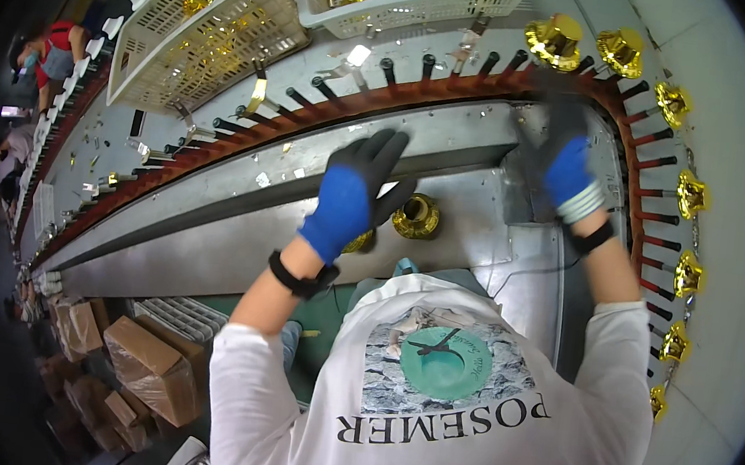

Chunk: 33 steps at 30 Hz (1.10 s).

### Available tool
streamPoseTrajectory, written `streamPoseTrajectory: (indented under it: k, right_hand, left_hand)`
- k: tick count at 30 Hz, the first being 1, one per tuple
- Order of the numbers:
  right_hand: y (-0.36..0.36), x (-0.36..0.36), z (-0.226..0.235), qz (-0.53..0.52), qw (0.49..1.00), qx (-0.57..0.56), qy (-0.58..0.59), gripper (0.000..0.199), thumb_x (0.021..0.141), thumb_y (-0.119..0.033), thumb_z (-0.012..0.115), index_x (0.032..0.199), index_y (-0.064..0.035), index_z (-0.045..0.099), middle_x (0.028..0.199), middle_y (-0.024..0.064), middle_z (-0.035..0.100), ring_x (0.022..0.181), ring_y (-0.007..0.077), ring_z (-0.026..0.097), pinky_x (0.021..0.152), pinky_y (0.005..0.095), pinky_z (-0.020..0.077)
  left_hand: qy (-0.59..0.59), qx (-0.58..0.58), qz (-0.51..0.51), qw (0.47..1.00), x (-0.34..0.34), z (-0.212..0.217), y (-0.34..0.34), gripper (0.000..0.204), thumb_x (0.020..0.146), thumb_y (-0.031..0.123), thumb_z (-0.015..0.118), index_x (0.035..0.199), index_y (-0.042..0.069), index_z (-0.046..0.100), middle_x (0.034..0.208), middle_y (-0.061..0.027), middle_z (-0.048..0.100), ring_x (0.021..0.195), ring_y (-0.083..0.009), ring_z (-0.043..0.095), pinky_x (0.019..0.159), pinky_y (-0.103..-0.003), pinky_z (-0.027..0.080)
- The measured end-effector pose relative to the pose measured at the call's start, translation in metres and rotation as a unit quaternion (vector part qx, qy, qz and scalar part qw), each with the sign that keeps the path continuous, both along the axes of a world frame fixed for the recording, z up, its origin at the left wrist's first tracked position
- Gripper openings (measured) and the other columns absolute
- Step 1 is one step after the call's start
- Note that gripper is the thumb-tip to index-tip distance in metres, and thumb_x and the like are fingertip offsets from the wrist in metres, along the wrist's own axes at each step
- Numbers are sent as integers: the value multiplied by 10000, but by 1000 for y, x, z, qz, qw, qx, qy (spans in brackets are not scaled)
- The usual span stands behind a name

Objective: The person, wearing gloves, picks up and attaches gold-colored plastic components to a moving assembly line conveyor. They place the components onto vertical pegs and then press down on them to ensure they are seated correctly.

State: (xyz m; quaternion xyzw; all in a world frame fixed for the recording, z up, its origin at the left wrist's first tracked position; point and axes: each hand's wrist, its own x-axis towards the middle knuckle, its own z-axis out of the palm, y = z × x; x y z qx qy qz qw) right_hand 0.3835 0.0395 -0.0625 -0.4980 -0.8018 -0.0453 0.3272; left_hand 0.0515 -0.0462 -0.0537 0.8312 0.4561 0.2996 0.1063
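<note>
My left hand (354,190), in a blue and black glove, is over the metal bench with its fingers apart and nothing visible in them. Just right of it a shiny gold, cup-like piece (416,216) rests on the bench. A second gold piece (358,243) shows partly from behind my left wrist. My right hand (566,158), gloved the same way, reaches toward the curved line of black pegs; motion smears its fingers, so their grip is unclear. Beyond its fingertips a flared gold piece (553,41) sits at the line, beside another gold piece (621,52).
A reddish-brown track (351,94) with black-tipped pegs curves round the bench, carrying several gold pieces down the right side. White plastic baskets (197,42) of gold and silver parts stand beyond it. Cardboard boxes (154,368) are stacked lower left. A person (60,54) is at far left.
</note>
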Motion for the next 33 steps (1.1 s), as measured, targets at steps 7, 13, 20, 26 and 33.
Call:
streamPoseTrajectory:
  k: [7,13,20,26,33]
  right_hand:
    - [186,146,50,-98,988,-112,47,684,953,-551,742,1435,-73,658,1372,253,696,1264,403,675,1085,456,528]
    - [139,88,47,-68,990,-127,6,626,952,-556,718,1348,-71,712,1239,241,755,1158,436,717,1026,475,560]
    - [-13,-5,77,156,982,-45,98,451,853,-169,853,1280,-82,736,1134,184,760,1038,393,720,953,498,571]
    - [-83,-98,-62,218,945,-227,89,509,869,-301,829,1319,-100,705,1130,198,751,1032,421,708,932,526,566]
    - [-96,-149,-163,193,944,-268,-25,564,848,-360,823,1348,-140,681,1125,178,740,1047,409,690,951,518,546]
  left_hand:
    - [8,138,0,990,154,81,174,736,906,503,792,1467,87,560,1246,-224,710,901,-441,739,748,-508,602]
    - [41,-5,-5,999,138,36,204,626,914,573,749,1351,134,658,1102,-196,764,961,-451,740,828,-536,592]
    - [-79,-34,33,996,28,44,45,526,892,301,878,1307,32,699,1061,-163,753,804,-256,717,726,-377,585]
    - [22,-291,162,943,-96,-70,-69,581,891,341,842,1344,18,675,949,-190,752,806,-318,733,726,-426,579]
    - [192,-300,177,917,-103,-143,-81,649,859,436,843,1342,37,674,1143,-256,726,945,-403,728,806,-515,594]
